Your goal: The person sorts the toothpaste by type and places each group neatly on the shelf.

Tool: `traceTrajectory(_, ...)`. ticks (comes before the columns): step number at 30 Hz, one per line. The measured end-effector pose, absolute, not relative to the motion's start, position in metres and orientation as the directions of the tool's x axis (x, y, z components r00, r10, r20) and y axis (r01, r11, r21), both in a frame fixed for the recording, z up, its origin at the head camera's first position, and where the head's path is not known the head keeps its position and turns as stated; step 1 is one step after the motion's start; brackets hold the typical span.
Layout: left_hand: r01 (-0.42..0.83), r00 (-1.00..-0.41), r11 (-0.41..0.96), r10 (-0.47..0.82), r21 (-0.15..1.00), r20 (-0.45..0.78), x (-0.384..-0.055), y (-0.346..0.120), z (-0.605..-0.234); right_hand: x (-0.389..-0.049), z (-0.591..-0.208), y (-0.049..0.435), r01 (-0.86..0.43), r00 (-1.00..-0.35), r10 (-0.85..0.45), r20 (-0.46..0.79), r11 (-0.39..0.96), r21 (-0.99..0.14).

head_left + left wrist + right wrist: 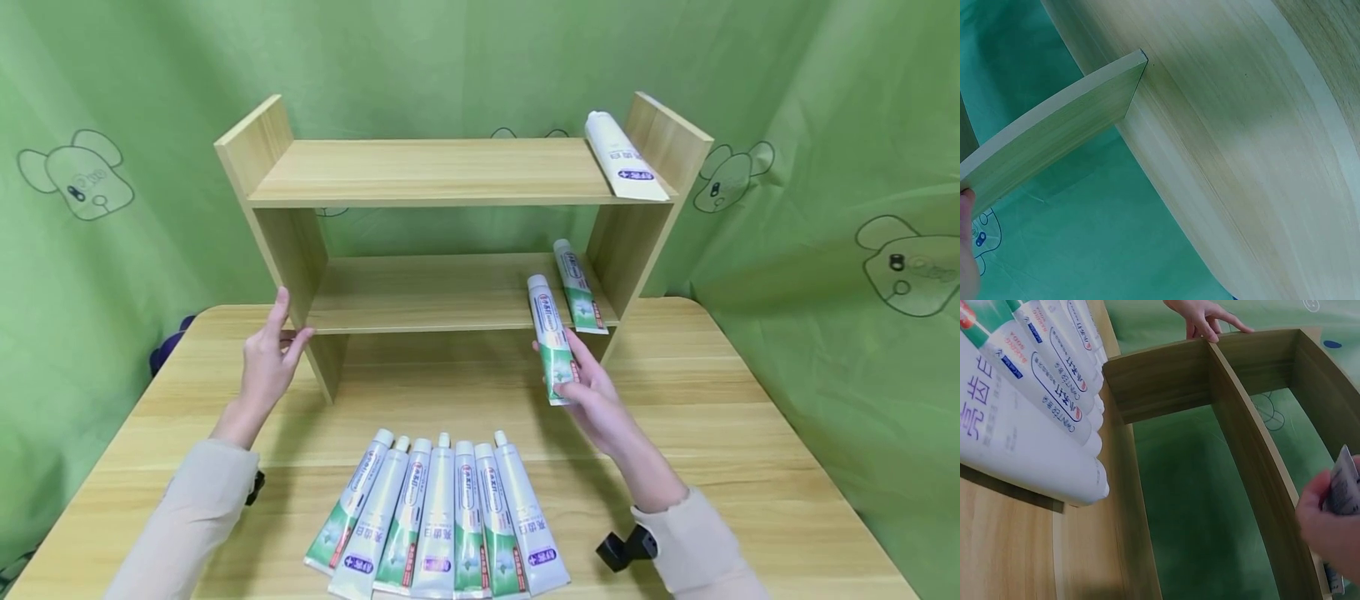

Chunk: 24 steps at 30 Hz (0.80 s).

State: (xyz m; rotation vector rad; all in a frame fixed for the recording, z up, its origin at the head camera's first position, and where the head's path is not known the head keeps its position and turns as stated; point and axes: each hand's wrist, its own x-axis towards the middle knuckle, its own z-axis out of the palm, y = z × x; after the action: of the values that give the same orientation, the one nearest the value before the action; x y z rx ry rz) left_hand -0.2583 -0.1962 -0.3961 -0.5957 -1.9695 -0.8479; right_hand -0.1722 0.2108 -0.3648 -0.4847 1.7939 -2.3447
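Observation:
My right hand (596, 400) holds a white and green toothpaste tube (551, 337) by its lower end, thumb on the front, cap pointing up and away. The tube is in front of the wooden shelf rack's (435, 317) middle board, left of another green and white tube (579, 287) lying there. In the right wrist view, the held tube (1342, 487) is partly cut off. My left hand (266, 367) touches the rack's left side panel, index finger extended along it and thumb by the middle board's front edge. Its thumb (965, 219) shows at the left wrist view's edge.
Several toothpaste tubes (437, 517), white-purple and white-green, lie fanned side by side on the wooden table (690, 442) before the rack. A white tube (622, 158) lies on the top board at the right end. Green curtain (465, 67) surrounds the table's back and sides.

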Motion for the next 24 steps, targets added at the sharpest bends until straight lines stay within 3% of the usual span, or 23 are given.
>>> traceTrajectory(6,0.685,-0.491,0.653,0.086,0.323,0.867,-0.2593,-0.1959,-0.3967,-0.1738,-0.3661,0.2117,-0.103,-0.918,-0.333,0.217,-0.328,-0.939)
traceTrajectory(15,0.686,-0.497,0.647,0.084,0.332,0.864,-0.2602,-0.1956,-0.3973,-0.1760,-0.3688,0.2058,-0.172,-0.978,-0.082,0.192,-0.210,-0.962)
traceTrajectory(24,0.688,-0.494,0.645,0.081,0.332,0.866,-0.2592,-0.1965,-0.3958,-0.1787,-0.3632,0.2030,-0.154,-0.986,0.085,0.146,-0.095,-0.984)
